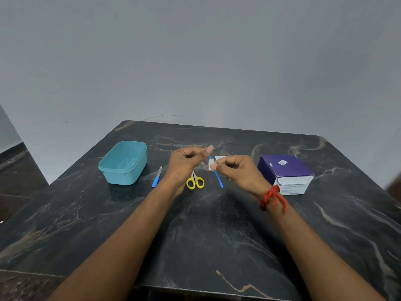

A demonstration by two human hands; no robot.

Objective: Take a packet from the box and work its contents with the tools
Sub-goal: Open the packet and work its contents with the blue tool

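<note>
Small white piece (210,166) pinched above the dark worktop (217,231), mid-frame.
The right hand (237,171) pinches it; the left hand (186,159) is curled, thumb to forefinger, its hold impossible to tell.

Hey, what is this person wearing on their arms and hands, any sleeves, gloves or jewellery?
No sleeves show; both forearms are bare to the frame's edge. The left hand and right hand have no gloves, and no rings or watch show. The only thing worn is a red thread knotted round the right wrist, its loose ends hanging.
</note>
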